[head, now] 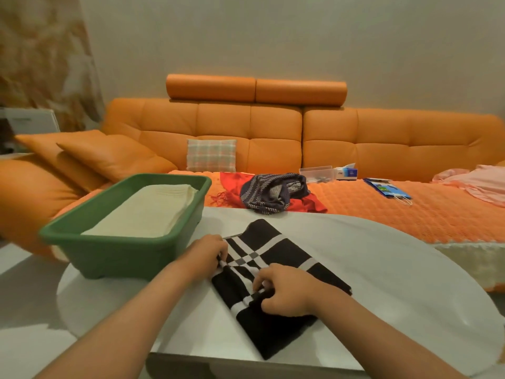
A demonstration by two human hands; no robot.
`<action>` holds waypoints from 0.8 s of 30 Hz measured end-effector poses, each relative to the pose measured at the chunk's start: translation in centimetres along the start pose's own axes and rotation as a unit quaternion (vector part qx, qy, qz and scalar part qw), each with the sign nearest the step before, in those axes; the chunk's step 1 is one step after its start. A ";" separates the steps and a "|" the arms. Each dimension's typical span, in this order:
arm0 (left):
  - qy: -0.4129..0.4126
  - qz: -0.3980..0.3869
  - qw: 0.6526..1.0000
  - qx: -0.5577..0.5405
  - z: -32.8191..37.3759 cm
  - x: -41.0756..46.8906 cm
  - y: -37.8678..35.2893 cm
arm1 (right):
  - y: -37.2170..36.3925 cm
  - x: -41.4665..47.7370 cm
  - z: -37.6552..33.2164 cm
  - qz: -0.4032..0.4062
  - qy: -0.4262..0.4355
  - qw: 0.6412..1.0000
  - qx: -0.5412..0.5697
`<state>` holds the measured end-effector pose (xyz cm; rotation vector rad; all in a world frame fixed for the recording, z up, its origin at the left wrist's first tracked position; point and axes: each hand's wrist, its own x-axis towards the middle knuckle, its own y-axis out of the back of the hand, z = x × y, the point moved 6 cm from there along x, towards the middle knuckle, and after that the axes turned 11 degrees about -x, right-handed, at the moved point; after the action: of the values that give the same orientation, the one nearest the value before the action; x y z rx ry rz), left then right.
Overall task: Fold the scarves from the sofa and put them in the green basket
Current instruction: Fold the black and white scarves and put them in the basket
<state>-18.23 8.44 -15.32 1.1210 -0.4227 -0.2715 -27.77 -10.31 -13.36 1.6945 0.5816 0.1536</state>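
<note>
On the white table point(382, 269), I watched both hands pinch the black scarf point(276, 253): left hand point(207, 253), right hand point(284, 291), fingertips tucked from sight.

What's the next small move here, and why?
Probably fold the black scarf over once more. Both hands, left and right, pinch its left edge on the table, and it looks longer than the basket is wide.

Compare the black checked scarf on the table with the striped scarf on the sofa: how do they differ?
The black checked scarf lies flat and folded on the white table, both hands pinching it; the striped scarf sits crumpled, untouched, on the sofa. The first has broad white bands, the second fine stripes. Neither is in the green basket.
</note>
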 end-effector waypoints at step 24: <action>0.157 -0.147 0.976 0.029 4.1 -2.2 -3.9 | 0.1 1.5 2.2 0.151 0.012 0.984 -0.096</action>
<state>-22.09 4.40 -17.73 1.2597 0.0179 -0.3361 -25.53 -11.54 -14.10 1.5860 0.3136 0.4339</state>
